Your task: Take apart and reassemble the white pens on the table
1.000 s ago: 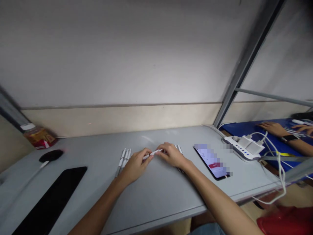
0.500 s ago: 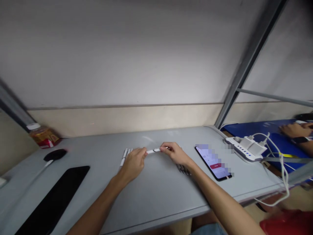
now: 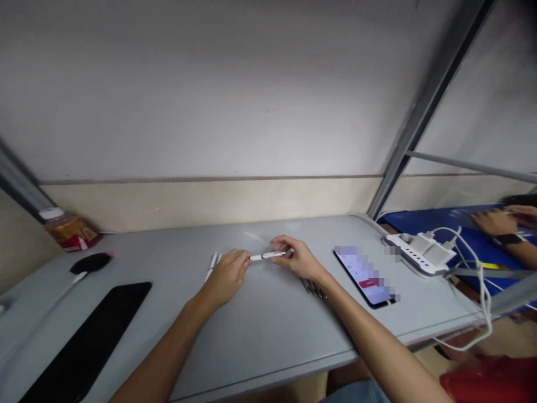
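A slim white pen (image 3: 262, 256) with a clip and dark bands is held level between my two hands, just above the grey desk. My left hand (image 3: 226, 274) is closed around its left end. At the other end, my right hand (image 3: 298, 258) has its thumb against the pen, while the index finger arches above it, apart from the shaft. Several white pens or pen parts (image 3: 212, 265) lie beside my left hand, partly covered by it. Several slim, shiny dark pieces (image 3: 314, 288) lie under my right wrist, too small to name.
On the right are a lit phone (image 3: 364, 277) and a white power strip (image 3: 415, 254) with plugs and cables. Leftward lie a black slab (image 3: 90, 341), a black charging puck (image 3: 91, 262) and a bottle (image 3: 70, 230). Another person's hand (image 3: 495, 223) is at the blue desk.
My right hand's fingers have loosened and spread, showing more of the pen and its clip. My left hand stays closed on its end. The view has shifted slightly.
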`<state>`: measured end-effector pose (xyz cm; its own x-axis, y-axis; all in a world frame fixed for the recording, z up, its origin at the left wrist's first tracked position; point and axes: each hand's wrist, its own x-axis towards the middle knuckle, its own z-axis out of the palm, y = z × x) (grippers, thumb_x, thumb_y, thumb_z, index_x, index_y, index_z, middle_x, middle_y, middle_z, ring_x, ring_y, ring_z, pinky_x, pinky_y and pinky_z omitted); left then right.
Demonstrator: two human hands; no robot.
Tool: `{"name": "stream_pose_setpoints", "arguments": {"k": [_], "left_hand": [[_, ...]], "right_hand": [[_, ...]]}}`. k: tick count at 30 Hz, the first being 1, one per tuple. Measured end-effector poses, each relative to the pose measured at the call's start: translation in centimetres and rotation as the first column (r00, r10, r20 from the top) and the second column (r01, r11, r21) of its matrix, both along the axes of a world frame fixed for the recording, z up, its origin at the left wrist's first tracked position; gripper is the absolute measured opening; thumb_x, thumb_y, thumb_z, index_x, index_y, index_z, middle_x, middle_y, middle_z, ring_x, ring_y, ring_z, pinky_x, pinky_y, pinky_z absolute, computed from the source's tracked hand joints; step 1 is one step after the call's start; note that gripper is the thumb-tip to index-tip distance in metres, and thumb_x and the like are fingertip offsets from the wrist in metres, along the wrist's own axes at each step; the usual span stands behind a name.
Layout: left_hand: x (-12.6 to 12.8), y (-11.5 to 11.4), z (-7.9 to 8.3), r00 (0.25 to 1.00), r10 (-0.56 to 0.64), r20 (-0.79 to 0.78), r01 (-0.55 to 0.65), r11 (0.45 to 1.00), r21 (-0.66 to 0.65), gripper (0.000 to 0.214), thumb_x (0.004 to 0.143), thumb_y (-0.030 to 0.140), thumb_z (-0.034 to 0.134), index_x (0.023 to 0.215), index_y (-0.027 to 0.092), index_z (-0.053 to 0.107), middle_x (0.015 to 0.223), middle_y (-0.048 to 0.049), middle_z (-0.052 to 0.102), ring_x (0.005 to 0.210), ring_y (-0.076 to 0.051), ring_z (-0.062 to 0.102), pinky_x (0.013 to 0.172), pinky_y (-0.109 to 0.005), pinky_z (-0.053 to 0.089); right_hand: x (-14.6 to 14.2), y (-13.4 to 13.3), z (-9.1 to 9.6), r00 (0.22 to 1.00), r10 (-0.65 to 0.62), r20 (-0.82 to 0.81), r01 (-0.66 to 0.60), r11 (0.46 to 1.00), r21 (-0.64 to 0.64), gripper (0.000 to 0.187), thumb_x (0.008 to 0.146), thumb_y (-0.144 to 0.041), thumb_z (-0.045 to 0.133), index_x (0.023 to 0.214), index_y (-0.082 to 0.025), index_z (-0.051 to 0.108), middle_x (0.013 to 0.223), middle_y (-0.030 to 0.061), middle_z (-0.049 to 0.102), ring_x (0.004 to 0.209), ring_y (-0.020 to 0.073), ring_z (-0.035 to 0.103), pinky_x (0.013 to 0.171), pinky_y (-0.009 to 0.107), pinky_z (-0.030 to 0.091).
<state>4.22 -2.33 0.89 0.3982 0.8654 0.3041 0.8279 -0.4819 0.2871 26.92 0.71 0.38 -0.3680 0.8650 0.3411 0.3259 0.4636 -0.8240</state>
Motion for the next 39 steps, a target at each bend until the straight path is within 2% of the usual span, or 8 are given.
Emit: {"name": "stream_pose_setpoints", "arguments": {"k": [3, 7, 12, 16, 21, 30, 35, 39], "left_hand": [[0.1, -0.1, 0.0, 1.000, 0.001, -0.002, -0.001, 1.000, 0.004, 0.028, 0.097, 0.030, 0.028, 0.088, 0.020, 0.053, 0.085, -0.0034, 0.056, 0.082, -0.018, 0.052, 0.076, -0.031, 0.038], [0.2, -0.1, -0.1, 1.000, -0.002, 0.013, 0.002, 1.000, 0.002, 0.028, 0.097, 0.029, 0.028, 0.090, 0.020, 0.054, 0.086, -0.0036, 0.057, 0.083, -0.019, 0.052, 0.076, -0.032, 0.038], [0.2, 0.0, -0.3, 1.000, -0.015, -0.012, 0.016, 1.000, 0.019, 0.029, 0.097, 0.031, 0.028, 0.091, 0.020, 0.054, 0.086, -0.0037, 0.057, 0.084, -0.019, 0.052, 0.076, -0.032, 0.038], [0.3, 0.0, -0.5, 1.000, 0.013, -0.008, -0.013, 0.999, 0.034, 0.030, 0.097, 0.032, 0.028, 0.091, 0.020, 0.055, 0.086, -0.0035, 0.058, 0.083, -0.019, 0.052, 0.076, -0.032, 0.037], [0.4, -0.1, -0.4, 1.000, 0.001, -0.001, -0.001, 1.000, 0.025, 0.028, 0.096, 0.032, 0.031, 0.091, 0.020, 0.056, 0.086, -0.0040, 0.059, 0.085, -0.020, 0.052, 0.077, -0.033, 0.038], [0.3, -0.1, -0.2, 0.997, -0.005, 0.074, 0.008, 0.999, -0.032, 0.031, 0.096, 0.035, 0.031, 0.099, 0.022, 0.059, 0.092, -0.0043, 0.063, 0.087, -0.020, 0.055, 0.079, -0.033, 0.041], [-0.1, 0.1, -0.1, 0.996, -0.013, 0.091, 0.015, 1.000, -0.020, 0.034, 0.096, 0.031, 0.030, 0.120, 0.029, 0.055, 0.109, -0.0019, 0.065, 0.100, -0.019, 0.056, 0.090, -0.036, 0.039], [-0.3, 0.3, -0.2, 0.997, 0.018, 0.074, -0.018, 1.000, 0.004, 0.033, 0.096, 0.030, 0.030, 0.114, 0.026, 0.058, 0.104, -0.0027, 0.067, 0.097, -0.019, 0.058, 0.087, -0.033, 0.041]], "right_hand": [[0.1, 0.2, -0.2, 0.998, 0.035, 0.051, -0.031, 0.996, -0.086, 0.024, 0.085, -0.037, 0.055, 0.083, -0.016, 0.066, 0.071, 0.0022, 0.061, 0.063, 0.0123, 0.051, 0.060, 0.024, 0.039], [0.3, 0.2, -0.1, 1.000, 0.001, -0.011, -0.001, 1.000, 0.015, 0.027, 0.076, -0.031, 0.067, 0.099, -0.018, 0.064, 0.092, 0.0033, 0.063, 0.077, 0.0138, 0.054, 0.065, 0.023, 0.041], [0.3, 0.1, 0.0, 0.993, 0.014, 0.115, -0.011, 1.000, -0.025, 0.019, 0.085, -0.032, 0.055, 0.084, -0.016, 0.067, 0.073, 0.0016, 0.061, 0.067, 0.0129, 0.052, 0.062, 0.024, 0.039], [0.3, -0.1, 0.1, 0.998, -0.009, 0.059, 0.005, 0.998, 0.068, 0.038, 0.075, -0.029, 0.069, 0.112, -0.021, 0.062, 0.099, 0.0046, 0.063, 0.083, 0.0149, 0.055, 0.067, 0.023, 0.041], [0.2, -0.2, 0.2, 0.980, 0.030, 0.198, -0.039, 0.999, 0.038, 0.021, 0.088, -0.028, 0.052, 0.089, -0.017, 0.070, 0.072, 0.0013, 0.064, 0.065, 0.0126, 0.052, 0.061, 0.024, 0.037], [0.5, 0.3, 0.0, 0.968, -0.093, 0.232, 0.012, 0.945, 0.327, 0.018, 0.079, -0.008, 0.059, 0.088, -0.021, 0.067, 0.089, 0.0039, 0.065, 0.086, 0.0175, 0.055, 0.079, 0.029, 0.041], [1.4, 0.8, -0.2, 0.932, -0.188, 0.310, 0.073, 0.934, 0.349, 0.025, 0.081, -0.009, 0.057, 0.100, -0.022, 0.067, 0.096, 0.0052, 0.065, 0.088, 0.0185, 0.057, 0.078, 0.029, 0.041], [2.3, 1.4, -0.3, 0.896, -0.253, 0.365, 0.127, 0.934, 0.334, 0.026, 0.083, -0.011, 0.056, 0.100, -0.024, 0.070, 0.099, 0.0048, 0.066, 0.090, 0.0185, 0.059, 0.079, 0.028, 0.042]]}}
